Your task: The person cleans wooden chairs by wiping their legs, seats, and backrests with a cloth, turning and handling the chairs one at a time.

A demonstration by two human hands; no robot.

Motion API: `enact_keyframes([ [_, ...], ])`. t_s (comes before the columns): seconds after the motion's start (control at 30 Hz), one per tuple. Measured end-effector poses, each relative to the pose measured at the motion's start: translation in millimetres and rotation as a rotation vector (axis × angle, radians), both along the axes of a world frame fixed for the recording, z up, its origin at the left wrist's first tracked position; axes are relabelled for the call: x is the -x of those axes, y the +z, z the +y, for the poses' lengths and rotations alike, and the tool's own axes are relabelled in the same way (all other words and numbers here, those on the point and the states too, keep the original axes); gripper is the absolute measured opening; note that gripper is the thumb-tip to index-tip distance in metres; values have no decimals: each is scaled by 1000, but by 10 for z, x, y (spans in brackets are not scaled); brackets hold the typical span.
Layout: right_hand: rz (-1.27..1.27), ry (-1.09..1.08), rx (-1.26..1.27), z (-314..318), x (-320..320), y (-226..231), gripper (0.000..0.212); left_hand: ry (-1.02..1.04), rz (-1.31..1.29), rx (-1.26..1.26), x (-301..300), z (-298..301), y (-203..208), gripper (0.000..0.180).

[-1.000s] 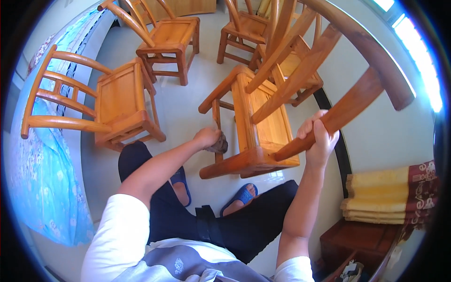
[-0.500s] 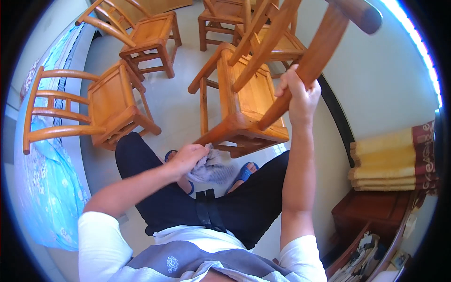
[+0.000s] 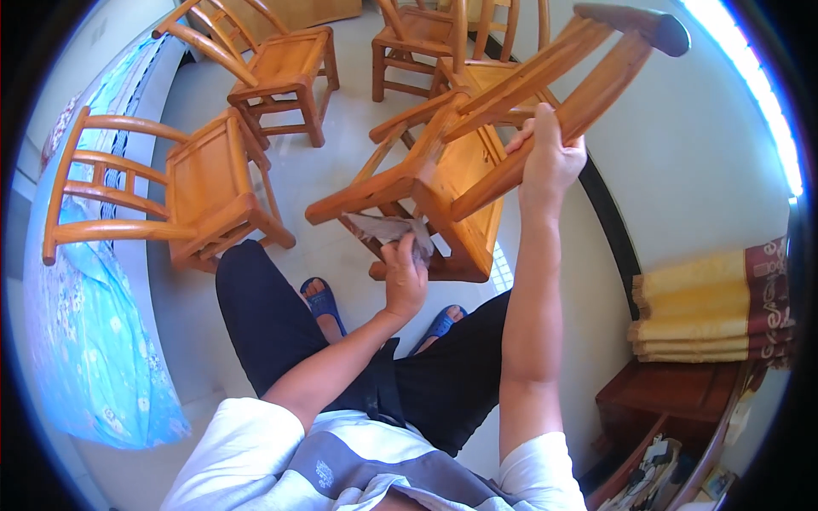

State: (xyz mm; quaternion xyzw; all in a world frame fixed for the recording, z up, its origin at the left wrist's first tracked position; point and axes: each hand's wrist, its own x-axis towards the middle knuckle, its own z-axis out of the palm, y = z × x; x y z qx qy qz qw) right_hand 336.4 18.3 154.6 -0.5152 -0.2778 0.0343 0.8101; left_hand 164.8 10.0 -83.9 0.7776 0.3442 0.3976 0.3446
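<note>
Wooden chair (image 3: 467, 175) is tilted in front of you, backrest raised to the right, legs turned to the left; floor contact cannot be confirmed. Your right hand (image 3: 554, 166) is wrapped around a backrest post. Your left hand (image 3: 405, 281) grips a greyish cloth (image 3: 390, 228) at the chair's lower frame. Blue slippers (image 3: 324, 302) are on your feet, just below. To the left, a second chair (image 3: 209, 175) stands near light-blue patterned fabric (image 3: 102, 341). Farther chairs (image 3: 281, 64) stand beyond on pale floor (image 3: 319, 183). To the right: yellow-and-maroon fabric (image 3: 690, 307) above a dark red cabinet (image 3: 665, 392).
</note>
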Motion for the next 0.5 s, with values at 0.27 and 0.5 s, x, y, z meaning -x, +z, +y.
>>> enact_keyframes([
  [0.27, 131, -124, 7, 116, -261, 132, 21, -346, 109, 269, 84, -119, -54, 47],
  [0.5, 104, -122, -28, 135, -198, 112, 21, 94, -394, 141, -179, 578, 759, 51],
])
